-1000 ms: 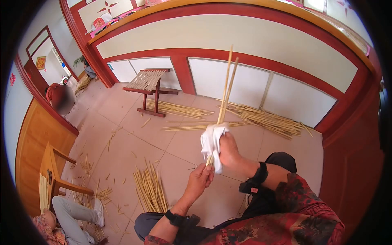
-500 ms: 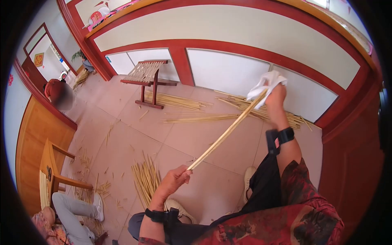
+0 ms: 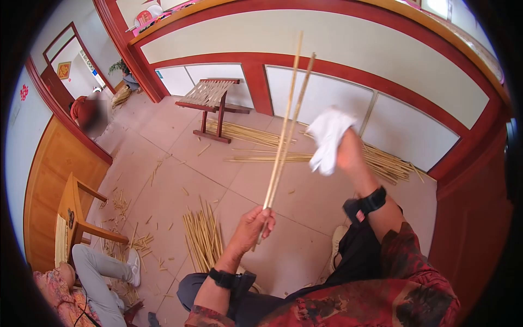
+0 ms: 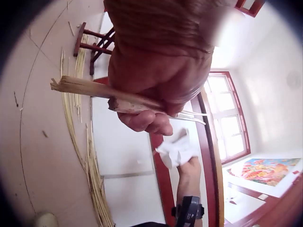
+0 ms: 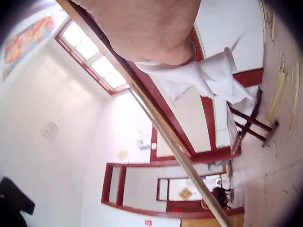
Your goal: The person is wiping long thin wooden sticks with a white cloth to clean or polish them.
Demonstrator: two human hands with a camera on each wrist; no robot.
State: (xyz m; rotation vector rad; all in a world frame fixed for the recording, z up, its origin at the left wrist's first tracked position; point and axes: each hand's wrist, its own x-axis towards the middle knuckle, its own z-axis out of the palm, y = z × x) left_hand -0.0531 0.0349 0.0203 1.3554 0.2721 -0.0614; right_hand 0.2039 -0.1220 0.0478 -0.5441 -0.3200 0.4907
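Two long, thin, straw-coloured stalks [image 3: 286, 109] stand up at a slant from my left hand [image 3: 253, 226], which grips them near their lower ends. Their cut ends [image 4: 80, 87] poke out beside the curled fingers in the left wrist view. A crumpled white cloth [image 3: 329, 139] hangs from my right hand [image 3: 350, 152], held out to the right of the stalks and apart from them. In the right wrist view the cloth [image 5: 203, 78] drapes below the hand, while a stalk [image 5: 175, 149] crosses diagonally beyond it.
A bundle of stalks [image 3: 202, 234] leans near my left knee. More stalks [image 3: 387, 163] lie along the white-panelled cabinet, by a folding stool [image 3: 210, 98]. Short offcuts [image 3: 144, 242] litter the floor near a wooden seat [image 3: 81, 218] and a seated person's legs [image 3: 103, 264].
The right hand with the cloth slid out along the stalks to their far end, then came off them and back. The left hand has swung the stalks from slanting right to nearly upright.
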